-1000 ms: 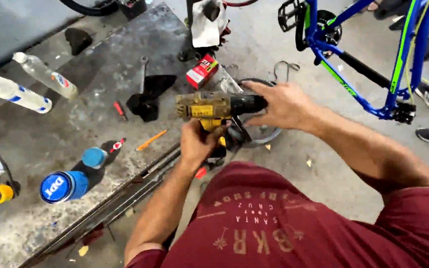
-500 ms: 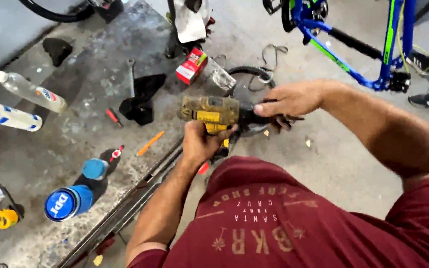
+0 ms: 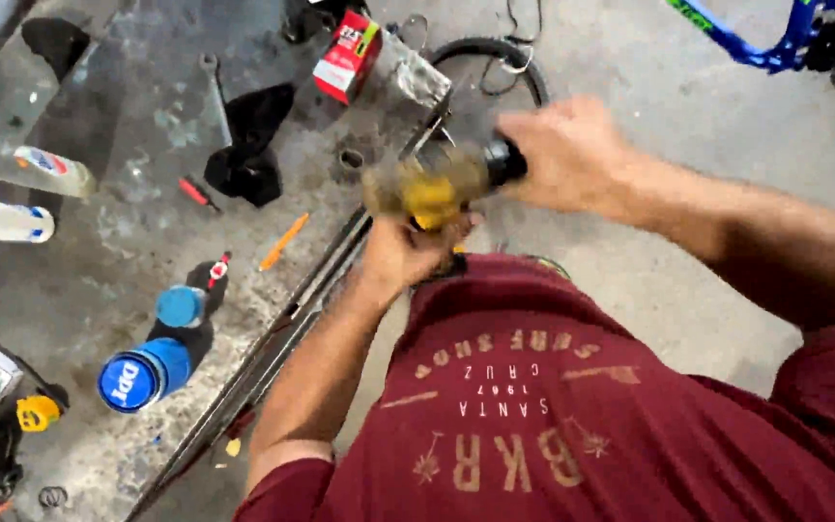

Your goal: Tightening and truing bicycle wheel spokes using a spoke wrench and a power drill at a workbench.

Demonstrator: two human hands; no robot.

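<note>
Since the earlier frame, the yellow cordless drill (image 3: 432, 184) is being shown closer to the camera and blurred by motion, and the blue bicycle frame (image 3: 765, 43) is being pushed almost out of the top right corner.

Only one view is being given, from the head camera looking down over a maroon printed shirt (image 3: 533, 406). The drill is being held in front of the chest, just beyond the edge of a worn metal workbench (image 3: 99, 261). The left hand (image 3: 408, 253) is being clenched around the drill's handle from below. The right hand (image 3: 562, 155) is being wrapped around the dark front end of the drill, at the chuck, with the fingers closed on it. Behind the drill, a black bicycle tyre (image 3: 495, 53) is lying on the concrete floor.

On the bench, well apart from the hands, several things are lying: a red cardboard box (image 3: 345, 58) near the far edge, a black cloth (image 3: 248, 145) beside a spanner (image 3: 215, 87), a small red-handled tool (image 3: 195, 193), and an orange pencil-like stick (image 3: 282, 242). Two clear plastic bottles (image 3: 12, 193) are lying on their sides at the left. Nearer the camera, a blue spray can (image 3: 142, 372) and a blue-capped black bottle (image 3: 186, 309) are resting just beside each other.
</note>
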